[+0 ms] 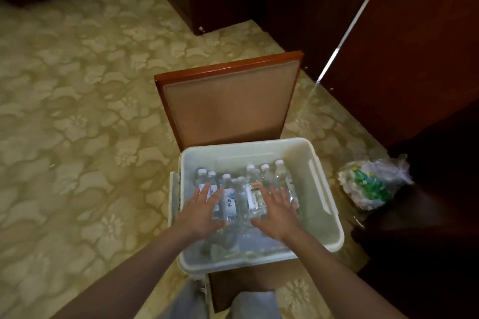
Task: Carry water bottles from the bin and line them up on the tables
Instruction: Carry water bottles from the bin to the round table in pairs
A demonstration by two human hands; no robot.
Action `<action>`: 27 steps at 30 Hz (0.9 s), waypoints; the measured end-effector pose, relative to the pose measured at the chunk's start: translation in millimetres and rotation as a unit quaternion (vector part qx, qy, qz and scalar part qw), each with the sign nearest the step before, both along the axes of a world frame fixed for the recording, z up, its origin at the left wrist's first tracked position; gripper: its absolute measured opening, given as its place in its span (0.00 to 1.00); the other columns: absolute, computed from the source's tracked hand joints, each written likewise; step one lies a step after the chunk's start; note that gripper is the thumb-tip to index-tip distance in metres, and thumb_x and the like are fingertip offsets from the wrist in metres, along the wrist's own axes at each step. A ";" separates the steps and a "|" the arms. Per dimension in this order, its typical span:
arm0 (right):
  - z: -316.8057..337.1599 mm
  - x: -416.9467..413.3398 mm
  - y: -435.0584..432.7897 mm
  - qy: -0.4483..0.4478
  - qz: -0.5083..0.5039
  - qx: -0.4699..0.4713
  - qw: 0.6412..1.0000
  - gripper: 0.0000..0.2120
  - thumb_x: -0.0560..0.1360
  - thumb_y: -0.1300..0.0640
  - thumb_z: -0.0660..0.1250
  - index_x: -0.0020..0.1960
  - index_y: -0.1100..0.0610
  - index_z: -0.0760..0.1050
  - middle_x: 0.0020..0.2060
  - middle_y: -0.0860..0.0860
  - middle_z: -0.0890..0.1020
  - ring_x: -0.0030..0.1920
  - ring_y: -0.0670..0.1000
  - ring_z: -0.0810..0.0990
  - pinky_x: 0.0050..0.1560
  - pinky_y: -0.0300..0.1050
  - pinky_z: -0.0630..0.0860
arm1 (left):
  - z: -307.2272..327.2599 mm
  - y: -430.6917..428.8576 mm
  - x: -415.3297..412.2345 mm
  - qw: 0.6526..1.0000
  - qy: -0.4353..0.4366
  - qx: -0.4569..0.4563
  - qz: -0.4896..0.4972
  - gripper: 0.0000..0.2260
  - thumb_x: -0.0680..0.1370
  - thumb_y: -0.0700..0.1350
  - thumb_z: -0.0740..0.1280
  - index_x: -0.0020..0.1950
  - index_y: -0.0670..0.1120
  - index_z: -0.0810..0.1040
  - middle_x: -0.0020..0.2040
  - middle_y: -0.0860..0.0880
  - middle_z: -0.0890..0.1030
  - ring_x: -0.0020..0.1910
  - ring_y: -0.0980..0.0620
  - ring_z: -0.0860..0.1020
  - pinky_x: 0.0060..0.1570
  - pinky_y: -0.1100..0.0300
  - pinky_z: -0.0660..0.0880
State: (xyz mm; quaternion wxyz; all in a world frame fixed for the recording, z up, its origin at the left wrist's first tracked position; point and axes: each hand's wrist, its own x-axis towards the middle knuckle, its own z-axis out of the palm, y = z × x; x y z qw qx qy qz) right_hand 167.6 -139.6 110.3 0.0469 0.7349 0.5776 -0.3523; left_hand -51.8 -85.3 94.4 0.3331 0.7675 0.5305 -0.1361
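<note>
Both my arms reach down into the white bin (305, 153), which sits on a wooden chair (228, 103) just in front of its padded backrest. My left grip (204, 211) is wide, fingers straight and spread over the water bottles (229, 197) on the left side of the bin, holding nothing. My right grip (278, 212) is just as wide, palm down over the bottles on the right. Whether my fingertips touch the plastic, I cannot tell. The bottles are clear with white caps and lie packed side by side, caps pointing away from me. On the patterned carpet (77, 111) to the right of the bin lies a crumpled plastic bag (370, 184) with something green inside.
</note>
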 end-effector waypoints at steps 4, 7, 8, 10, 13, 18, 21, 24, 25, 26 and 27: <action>-23.0 17.7 34.6 0.016 0.065 -0.021 0.998 0.43 0.76 0.42 0.66 0.81 0.45 0.44 0.81 0.52 0.45 0.80 0.57 0.36 0.78 0.62 0.41 | -16.8 11.3 11.8 0.998 0.032 -0.019 0.056 0.41 0.76 0.63 0.65 0.81 0.55 0.46 0.81 0.44 0.42 0.80 0.43 0.45 0.77 0.49 0.51; -45.0 31.1 57.0 0.014 0.093 -0.037 0.995 0.44 0.76 0.42 0.67 0.81 0.46 0.43 0.81 0.52 0.45 0.80 0.57 0.36 0.78 0.61 0.40 | -33.7 23.5 23.2 0.995 0.055 -0.036 0.078 0.40 0.76 0.62 0.66 0.81 0.54 0.46 0.81 0.42 0.43 0.79 0.42 0.47 0.77 0.49 0.53; -54.5 35.2 63.4 0.017 0.098 -0.041 0.994 0.44 0.76 0.42 0.67 0.81 0.46 0.43 0.81 0.51 0.45 0.80 0.57 0.36 0.78 0.61 0.39 | -40.3 27.7 26.5 0.993 0.058 -0.043 0.090 0.40 0.76 0.61 0.66 0.81 0.54 0.47 0.81 0.42 0.43 0.79 0.42 0.48 0.76 0.49 0.54; -74.3 42.0 74.0 0.027 0.106 -0.046 0.993 0.45 0.75 0.41 0.67 0.81 0.46 0.42 0.81 0.51 0.43 0.79 0.57 0.35 0.77 0.63 0.39 | -55.9 36.0 31.5 0.991 0.058 -0.051 0.112 0.40 0.76 0.60 0.67 0.81 0.53 0.49 0.81 0.42 0.44 0.79 0.42 0.49 0.76 0.47 0.56; -102.3 51.2 89.1 0.016 0.137 -0.046 0.989 0.45 0.75 0.41 0.67 0.81 0.46 0.41 0.81 0.52 0.43 0.79 0.58 0.34 0.77 0.63 0.38 | -81.1 48.9 35.8 0.990 0.071 -0.043 0.113 0.40 0.75 0.59 0.68 0.80 0.53 0.51 0.81 0.44 0.45 0.79 0.42 0.51 0.75 0.46 0.59; -132.6 60.1 109.1 -0.009 0.189 -0.031 0.981 0.42 0.77 0.43 0.64 0.81 0.47 0.43 0.81 0.55 0.45 0.79 0.59 0.34 0.77 0.62 0.37 | -110.8 71.2 42.7 0.986 0.126 -0.040 0.100 0.40 0.77 0.57 0.66 0.80 0.57 0.42 0.80 0.42 0.43 0.79 0.41 0.46 0.74 0.43 0.59; -143.8 62.7 120.1 -0.021 0.204 -0.032 0.978 0.39 0.78 0.42 0.62 0.81 0.48 0.45 0.81 0.55 0.49 0.79 0.59 0.36 0.77 0.60 0.37 | -118.6 83.2 51.2 0.981 0.172 -0.039 0.086 0.38 0.79 0.56 0.63 0.80 0.55 0.42 0.80 0.38 0.45 0.78 0.38 0.49 0.73 0.45 0.61; -150.2 62.3 131.0 -0.044 0.240 -0.046 0.969 0.38 0.79 0.39 0.61 0.81 0.46 0.46 0.80 0.57 0.53 0.80 0.60 0.39 0.78 0.60 0.39 | -126.2 91.3 58.7 0.970 0.230 -0.035 0.077 0.32 0.81 0.53 0.60 0.80 0.53 0.46 0.80 0.37 0.45 0.76 0.36 0.54 0.72 0.46 0.62; -152.1 61.3 134.2 -0.054 0.252 -0.055 0.965 0.38 0.79 0.38 0.60 0.81 0.46 0.45 0.80 0.58 0.53 0.80 0.60 0.39 0.78 0.60 0.39 | -128.9 93.9 59.7 0.965 0.247 -0.033 0.079 0.31 0.81 0.52 0.60 0.79 0.52 0.47 0.79 0.37 0.46 0.76 0.36 0.54 0.71 0.46 0.63; -153.6 59.5 137.4 -0.063 0.261 -0.062 0.961 0.39 0.79 0.37 0.59 0.81 0.45 0.43 0.80 0.58 0.53 0.80 0.60 0.40 0.78 0.59 0.40 | -131.0 96.0 60.0 0.961 0.264 -0.032 0.081 0.30 0.82 0.51 0.60 0.79 0.52 0.48 0.79 0.37 0.46 0.76 0.36 0.55 0.71 0.46 0.63; -155.5 57.3 140.0 -0.072 0.268 -0.067 0.958 0.40 0.78 0.36 0.59 0.81 0.46 0.42 0.80 0.59 0.53 0.80 0.60 0.40 0.78 0.59 0.41 | -132.4 97.6 59.9 0.957 0.277 -0.030 0.083 0.29 0.82 0.50 0.60 0.79 0.52 0.49 0.79 0.37 0.47 0.75 0.37 0.55 0.70 0.47 0.64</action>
